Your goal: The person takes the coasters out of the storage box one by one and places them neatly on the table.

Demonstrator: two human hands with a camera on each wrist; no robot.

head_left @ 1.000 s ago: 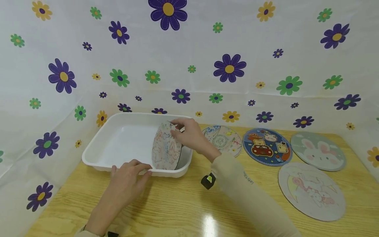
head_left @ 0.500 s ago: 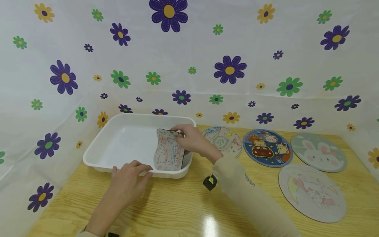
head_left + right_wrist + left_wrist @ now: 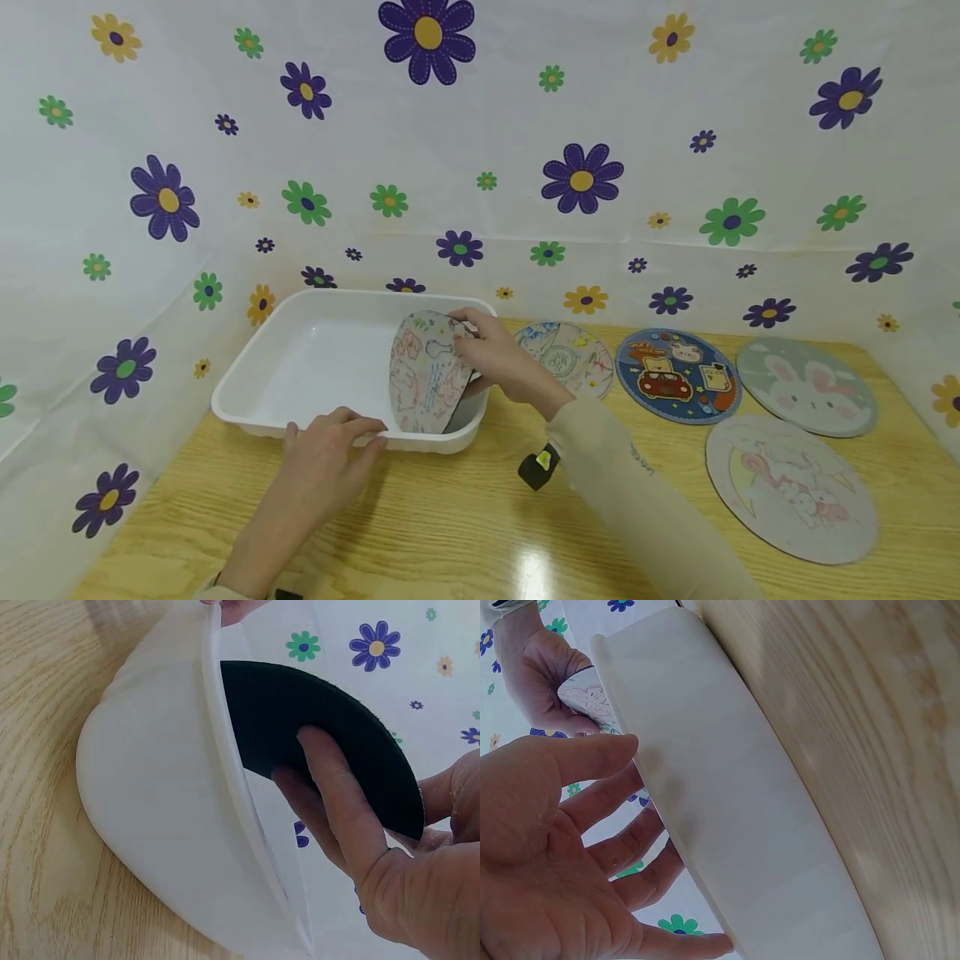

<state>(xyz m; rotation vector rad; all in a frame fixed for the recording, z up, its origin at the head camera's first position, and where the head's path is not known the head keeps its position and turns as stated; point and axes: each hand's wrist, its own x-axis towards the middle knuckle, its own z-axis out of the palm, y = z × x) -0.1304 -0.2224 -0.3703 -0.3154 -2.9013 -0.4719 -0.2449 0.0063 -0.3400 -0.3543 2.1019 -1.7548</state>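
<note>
A white plastic basin [image 3: 322, 358] stands on the table at the left. My left hand [image 3: 333, 454] grips its near rim, thumb outside and fingers over the inner side in the left wrist view. Inside the basin's right end, a round mouse pad [image 3: 420, 375] with pale pink drawings is tilted up. My right hand [image 3: 495, 350] holds the pad by its right edge. In the right wrist view the pad's dark underside [image 3: 300, 705] shows, with fingers [image 3: 341, 795] spread against it. The pad's lower part is hidden behind the basin wall in that view.
Right of the basin lie more round mouse pads: a floral one [image 3: 577, 354], a blue one with a red car [image 3: 663, 379], a green bunny one [image 3: 806, 387] and a pale pink one [image 3: 791, 492]. A flowered white cloth [image 3: 487, 125] hangs behind the wooden table [image 3: 450, 525].
The mouse pad in my right hand has turned to show more of its printed face; it bent midway and is flatter now. My left hand stays on the basin's rim.
</note>
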